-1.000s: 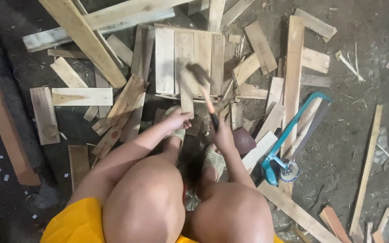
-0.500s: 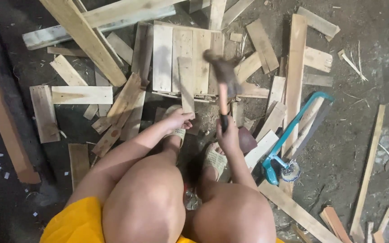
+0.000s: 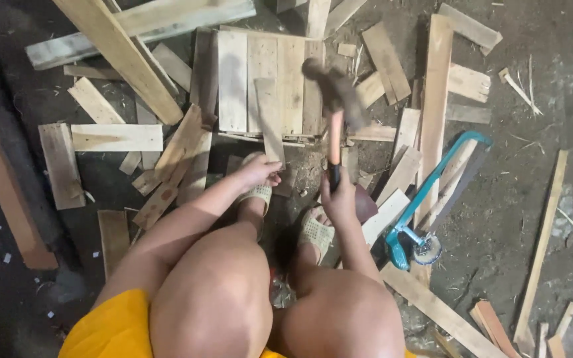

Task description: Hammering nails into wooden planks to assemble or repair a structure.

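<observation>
- Head view: right hand (image 3: 338,197) wrapped tight around hammer (image 3: 332,109) handle, head raised and blurred above panel (image 3: 260,83).
- Left hand (image 3: 258,170) pinching near end of slat (image 3: 268,119), fingers closed on it; slat lying along panel, overhanging its near edge.
- Panel flat on dirt floor (image 3: 525,199) among scrap boards.
- Teal saw (image 3: 432,192) just right of right hand, untouched.

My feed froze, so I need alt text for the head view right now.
A crouching person's right hand holds a hammer raised above a small panel of joined planks, while the left hand holds a narrow slat lying on it. Scrap boards and a teal-framed saw lie around on the dirt floor.
</observation>
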